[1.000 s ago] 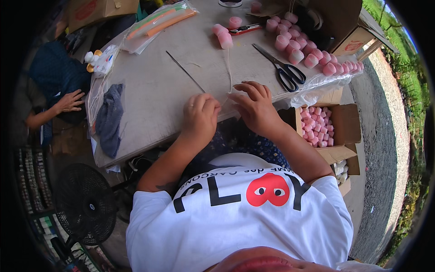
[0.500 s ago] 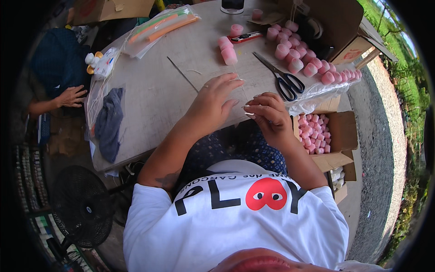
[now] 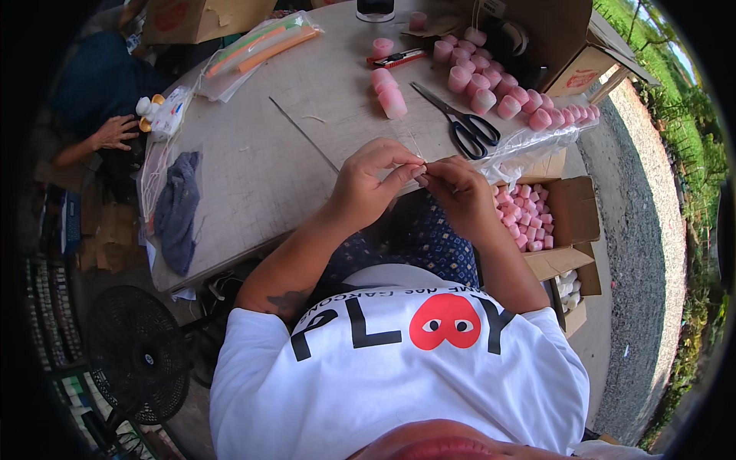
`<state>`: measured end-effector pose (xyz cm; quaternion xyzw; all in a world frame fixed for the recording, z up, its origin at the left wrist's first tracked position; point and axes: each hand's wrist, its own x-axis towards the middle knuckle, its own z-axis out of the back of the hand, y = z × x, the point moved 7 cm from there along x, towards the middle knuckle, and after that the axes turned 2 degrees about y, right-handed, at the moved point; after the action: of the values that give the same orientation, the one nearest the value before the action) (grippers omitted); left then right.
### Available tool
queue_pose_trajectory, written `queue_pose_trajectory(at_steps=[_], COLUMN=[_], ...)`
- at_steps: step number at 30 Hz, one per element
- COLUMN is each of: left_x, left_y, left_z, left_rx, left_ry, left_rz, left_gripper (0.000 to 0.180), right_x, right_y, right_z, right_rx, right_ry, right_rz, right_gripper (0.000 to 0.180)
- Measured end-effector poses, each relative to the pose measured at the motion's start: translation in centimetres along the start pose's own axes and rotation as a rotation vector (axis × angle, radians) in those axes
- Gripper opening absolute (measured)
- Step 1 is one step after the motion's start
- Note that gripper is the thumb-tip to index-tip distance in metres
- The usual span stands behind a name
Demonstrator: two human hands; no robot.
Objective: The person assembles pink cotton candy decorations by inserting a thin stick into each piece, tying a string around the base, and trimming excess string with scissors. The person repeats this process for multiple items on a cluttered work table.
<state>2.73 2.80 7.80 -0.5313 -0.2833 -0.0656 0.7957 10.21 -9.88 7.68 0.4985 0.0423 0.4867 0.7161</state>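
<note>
Near the front edge of the table, my left hand (image 3: pixel 374 182) and my right hand (image 3: pixel 461 193) meet fingertip to fingertip. Both pinch a thin white string (image 3: pixel 415 144), whose end is hidden between the fingers. The string runs up toward a short row of pink, cup-shaped foam-like pieces (image 3: pixel 392 102). To the left of my left hand lies a long thin metal rod (image 3: pixel 300 130). Dark-handled scissors (image 3: pixel 465 130) rest up and to the right of my right hand, blades pointing away to the left.
Many pink pieces (image 3: pixel 483 100) stand at the far right beside a cardboard box. More fill an open carton (image 3: pixel 567 211) by my right arm. A red utility knife (image 3: pixel 396 58), a grey cloth (image 3: pixel 178 211) and a plastic bag (image 3: pixel 261 50) lie on the table. Another person's hand (image 3: pixel 115 133) is at left.
My left hand has come across to my right hand, its spread fingers closing into a pinch at the string. The view has shifted slightly.
</note>
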Motion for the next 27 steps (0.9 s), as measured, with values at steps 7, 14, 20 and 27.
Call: queue_pose_trajectory(at_steps=[7, 14, 20, 27], left_x=[0.0, 0.4, 1.3, 0.1], left_y=[0.2, -0.6, -1.2, 2.3], left_z=[0.4, 0.3, 0.0, -3.1], left_rx=[0.137, 0.229, 0.232, -0.767], left_ry=[-0.084, -0.056, 0.025, 0.120], left_rz=[-0.054, -0.138, -0.114, 0.310], left_gripper=[0.005, 0.009, 0.010, 0.034], right_x=[-0.4, -0.6, -0.6, -0.8], right_y=[-0.5, -0.3, 1.0, 2.2], right_z=[-0.3, 0.1, 0.8, 1.2], right_rx=[0.112, 0.150, -0.154, -0.161], right_ry=[-0.024, -0.124, -0.124, -0.229], right_rz=[-0.145, -0.199, 0.098, 0.153], right_gripper=[0.013, 0.015, 0.019, 0.018])
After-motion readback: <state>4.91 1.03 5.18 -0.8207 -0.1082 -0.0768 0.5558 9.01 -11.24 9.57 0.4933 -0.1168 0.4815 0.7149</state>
